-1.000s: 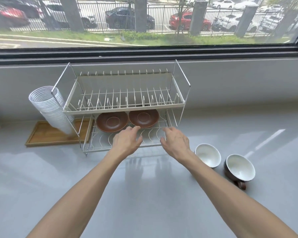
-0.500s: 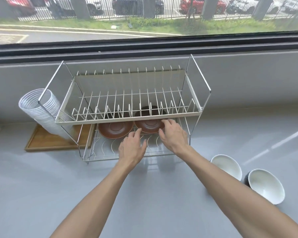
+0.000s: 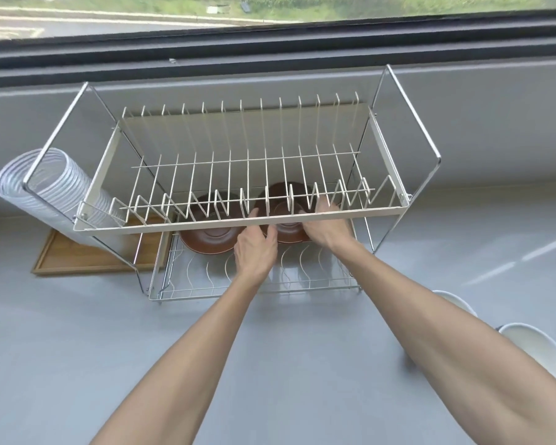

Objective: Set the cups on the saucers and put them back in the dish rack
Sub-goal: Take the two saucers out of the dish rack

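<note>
Two brown saucers lie on the lower shelf of the wire dish rack (image 3: 315, 285), the left saucer (image 3: 209, 239) and the right saucer (image 3: 286, 231). My left hand (image 3: 256, 248) curls onto the right saucer's left rim. Its right rim is held by my right hand (image 3: 326, 229). The upper shelf's front bar hides part of the fingertips. Two cups with white insides stand on the counter at the right, a near cup (image 3: 533, 351) and a far cup (image 3: 456, 300), both partly behind my right forearm.
The rack's upper shelf (image 3: 238, 224) holds nothing and overhangs the saucers. A slanted stack of ribbed white cups (image 3: 45, 187) leans at the rack's left end, over a wooden tray (image 3: 87, 255). A window ledge runs behind; grey counter spreads in front.
Both hands moved forward under the upper shelf and closed on the right saucer's rims. The view came closer and tilted down, so the cups slid to the right edge.
</note>
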`<state>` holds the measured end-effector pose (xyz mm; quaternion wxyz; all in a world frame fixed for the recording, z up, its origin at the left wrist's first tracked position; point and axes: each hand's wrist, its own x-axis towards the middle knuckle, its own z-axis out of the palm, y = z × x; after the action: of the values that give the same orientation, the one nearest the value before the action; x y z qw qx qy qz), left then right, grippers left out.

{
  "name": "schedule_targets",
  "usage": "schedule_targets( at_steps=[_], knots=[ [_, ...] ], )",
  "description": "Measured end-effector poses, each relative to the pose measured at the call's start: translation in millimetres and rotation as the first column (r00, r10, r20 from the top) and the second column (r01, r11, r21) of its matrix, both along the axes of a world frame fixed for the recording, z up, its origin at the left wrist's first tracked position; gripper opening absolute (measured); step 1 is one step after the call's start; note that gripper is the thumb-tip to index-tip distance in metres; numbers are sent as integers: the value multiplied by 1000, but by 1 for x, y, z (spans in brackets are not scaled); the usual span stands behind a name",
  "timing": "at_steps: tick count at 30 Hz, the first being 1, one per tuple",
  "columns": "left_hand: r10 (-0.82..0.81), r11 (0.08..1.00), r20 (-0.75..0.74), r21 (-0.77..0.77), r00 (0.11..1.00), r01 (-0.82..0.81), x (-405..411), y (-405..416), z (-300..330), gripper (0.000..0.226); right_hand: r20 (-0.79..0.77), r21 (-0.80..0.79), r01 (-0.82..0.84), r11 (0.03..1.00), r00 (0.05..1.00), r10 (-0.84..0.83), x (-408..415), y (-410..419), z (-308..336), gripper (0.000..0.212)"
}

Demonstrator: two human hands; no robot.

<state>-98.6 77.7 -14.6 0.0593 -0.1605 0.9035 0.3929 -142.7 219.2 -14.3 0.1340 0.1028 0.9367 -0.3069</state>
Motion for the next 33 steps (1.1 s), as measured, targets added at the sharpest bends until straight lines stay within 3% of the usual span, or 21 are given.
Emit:
schedule_targets(
  at_steps=[7,13,18,21,24,26,33],
  knots=[
    [23,997,37,77,999,-26,0,3,-3,42,-75,-114,164,980,982,-173,-2,-4,-1,37],
    [17,997,17,72,1000,-18,8,0,-3,39,-121,-135,192,972,971,-208,18,-2,-1,47],
    [37,998,31,57,999,-38,16,-3,-5,52,-50,-77,209,975,976,-213,37,2,2,21],
    [102,985,77,131,992,-112,22,-11,-16,66,-59,-114,206,972,975,-214,45,3,2,38],
    [162,968,73,185,984,-173,31,-16,-23,40,-69,-158,188,969,977,-201,57,3,7,57],
    [161,968,66,183,985,-171,38,-19,-22,29,-63,-166,189,968,977,-202,67,4,10,56],
    [181,953,78,233,980,-195,74,-18,16,47,-54,-165,240,957,966,-252,109,3,18,43]
  ],
)
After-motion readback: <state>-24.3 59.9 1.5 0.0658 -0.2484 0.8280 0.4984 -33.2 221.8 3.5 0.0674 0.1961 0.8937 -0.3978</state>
